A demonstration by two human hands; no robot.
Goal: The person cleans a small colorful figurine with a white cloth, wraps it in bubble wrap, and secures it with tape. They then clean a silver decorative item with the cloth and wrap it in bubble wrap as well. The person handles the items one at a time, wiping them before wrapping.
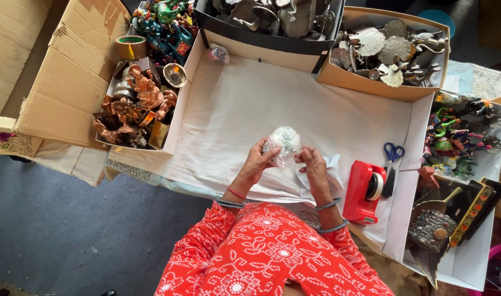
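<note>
We see a red tape dispenser [363, 192], blue-handled scissors [393, 152], copper-coloured figurines [134, 107] and red sleeves [261, 252] with white dotted flowers.

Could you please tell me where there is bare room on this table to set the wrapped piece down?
The white cloth lies bare between the box of copper figurines and the red tape dispenser, ahead of both hands holding the wrapped bundle. The boxes of metal ornaments and the right edge by the scissors are crowded.

The person is wearing a red garment with white dotted floral patterns; the left hand [254, 163] wrist is carrying grey bangles and a red thread, the right hand [316, 171] wrist grey bangles.
</note>
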